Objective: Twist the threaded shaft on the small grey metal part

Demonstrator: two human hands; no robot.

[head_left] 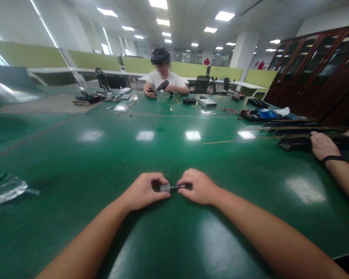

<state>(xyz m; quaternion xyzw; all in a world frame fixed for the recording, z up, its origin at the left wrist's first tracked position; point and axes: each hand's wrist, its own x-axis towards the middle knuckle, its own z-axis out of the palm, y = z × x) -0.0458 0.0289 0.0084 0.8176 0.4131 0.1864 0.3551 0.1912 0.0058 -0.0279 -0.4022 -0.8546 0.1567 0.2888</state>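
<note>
Between thumb and fingers, my left hand [144, 190] grips a short grey cylinder [164, 188] with a translucent look, lying sideways. A thin dark rod [175, 188] with a shiny streak runs from its right end toward my right hand [200, 188]. The thumb and forefinger of that hand pinch the rod's far end. Cylinder and rod are in line and seem joined, though the exact kind of part is too small to tell. Both hands are low over the green table [128, 155], close together.
Across the table a person [165, 79] holds a dark power drill [163, 85]. At right, another person's hand [325, 146] touches black channels [293, 143] with long thin rods [235, 140]. Clear plastic [10, 190] lies left; a grey box [207, 102] and tools sit farther back.
</note>
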